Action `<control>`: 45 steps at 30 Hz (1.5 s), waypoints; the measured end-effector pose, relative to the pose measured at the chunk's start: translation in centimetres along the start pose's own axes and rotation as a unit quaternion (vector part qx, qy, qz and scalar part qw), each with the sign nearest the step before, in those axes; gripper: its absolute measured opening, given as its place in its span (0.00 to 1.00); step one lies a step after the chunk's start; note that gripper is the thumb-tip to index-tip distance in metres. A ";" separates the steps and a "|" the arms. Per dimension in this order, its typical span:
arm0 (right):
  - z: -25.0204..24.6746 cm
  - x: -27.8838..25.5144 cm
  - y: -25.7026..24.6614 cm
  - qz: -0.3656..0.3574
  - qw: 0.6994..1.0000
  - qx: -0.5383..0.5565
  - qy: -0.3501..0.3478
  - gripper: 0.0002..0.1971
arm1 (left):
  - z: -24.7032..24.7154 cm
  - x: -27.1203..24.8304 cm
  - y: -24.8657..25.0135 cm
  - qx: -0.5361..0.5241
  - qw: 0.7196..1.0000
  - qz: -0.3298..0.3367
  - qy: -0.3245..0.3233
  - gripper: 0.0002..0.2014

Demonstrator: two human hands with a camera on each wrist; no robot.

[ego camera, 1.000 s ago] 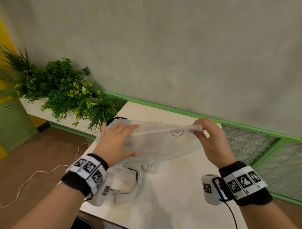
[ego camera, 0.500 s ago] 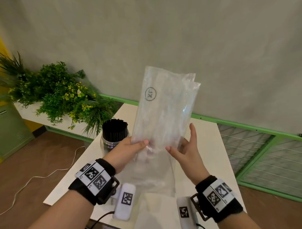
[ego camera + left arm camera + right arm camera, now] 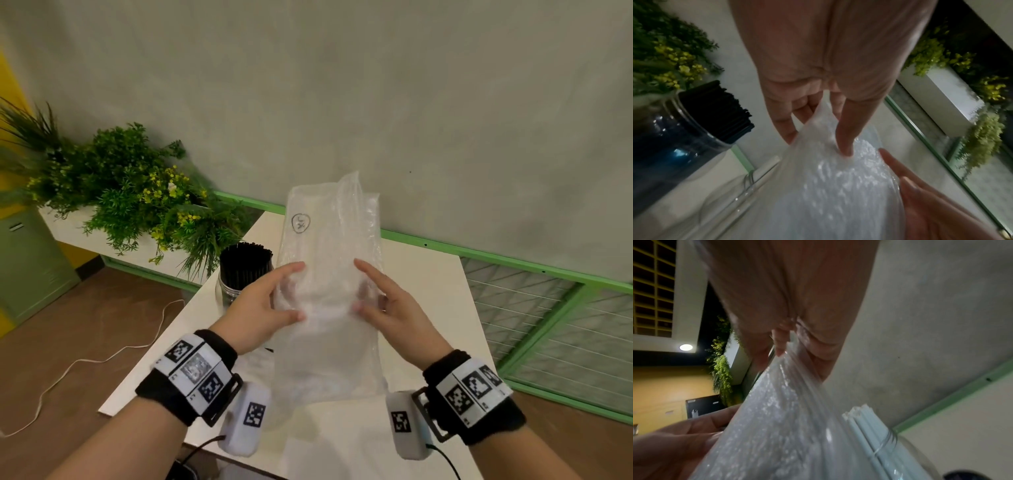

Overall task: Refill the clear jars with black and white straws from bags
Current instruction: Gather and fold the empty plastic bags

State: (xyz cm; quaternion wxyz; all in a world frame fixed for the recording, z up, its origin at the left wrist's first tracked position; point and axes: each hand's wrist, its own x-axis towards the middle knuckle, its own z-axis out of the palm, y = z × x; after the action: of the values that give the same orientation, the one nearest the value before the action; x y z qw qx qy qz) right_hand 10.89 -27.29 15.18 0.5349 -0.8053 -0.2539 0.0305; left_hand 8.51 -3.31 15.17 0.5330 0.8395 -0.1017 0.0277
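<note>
The bag (image 3: 329,274), upright just right of the black-straw jar (image 3: 244,274), is pinched at its sides by the left hand (image 3: 263,308) and right hand (image 3: 387,308); better to fold it flat before setting it aside.

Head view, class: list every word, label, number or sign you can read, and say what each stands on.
Clear plastic bag: a hand-drawn black circle with a scribble inside, too unclear to read.
White wrist bands and white wrist camera boxes: black-and-white square code markers; tiny print beside them is too small to read.
No readable words or numbers elsewhere.
</note>
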 end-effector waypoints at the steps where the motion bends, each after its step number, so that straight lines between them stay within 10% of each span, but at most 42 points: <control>1: -0.2 0.1 0.1 0.009 0.998 -0.054 -0.022 0.36 | -0.1 0.0 0.1 0.039 0.999 0.000 0.004 0.33; 7: 0.0 1.0 0.7 -0.100 0.956 -0.227 0.157 0.08 | -0.6 0.3 0.3 0.039 0.991 0.030 0.128 0.08; 13: -1.5 0.5 -1.5 -0.032 0.981 0.139 0.130 0.15 | -1.8 0.7 -1.0 0.050 0.998 -0.024 0.019 0.32; 18: -1.0 -0.5 0.0 0.041 0.981 0.183 0.038 0.34 | 0.0 0.3 -1.0 -0.064 0.996 -0.031 0.060 0.04; 22: -0.1 -1.3 0.8 0.048 0.972 0.226 0.047 0.12 | 0.6 -0.1 -1.2 -0.127 0.990 -0.053 0.037 0.02; 27: 0.1 -0.3 -1.8 0.069 0.955 0.287 0.032 0.11 | 0.1 -0.6 -0.2 -0.322 0.935 -0.150 -0.010 0.06; 30: 0.0 -0.4 -1.5 0.028 0.998 0.042 0.038 0.12 | 0.0 -1.0 0.1 -0.331 0.917 -0.204 -0.087 0.15; 34: -1.3 -1.2 0.7 -0.148 0.927 -0.343 0.014 0.28 | 0.6 -1.0 -1.1 -0.168 0.978 -0.121 0.007 0.18; 38: 0.4 -2.5 0.3 -0.031 0.988 -0.124 0.084 0.33 | 0.7 -0.5 -1.9 -0.009 0.982 -0.081 0.168 0.06; 42: 5.1 -2.1 -0.4 0.104 0.988 0.107 0.031 0.59 | 3.1 -1.5 0.2 -0.097 0.995 -0.016 0.012 0.05; 45: 6.8 -1.1 -0.4 0.122 0.961 0.242 0.052 0.51 | 3.8 -2.2 0.8 -0.240 0.966 -0.040 -0.083 0.06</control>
State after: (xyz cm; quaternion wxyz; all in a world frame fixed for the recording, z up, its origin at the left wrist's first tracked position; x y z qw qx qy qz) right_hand 7.59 -21.95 12.37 0.7188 -0.6768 -0.1107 0.1140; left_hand 6.00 -6.74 13.88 0.7091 0.6900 -0.1154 -0.0886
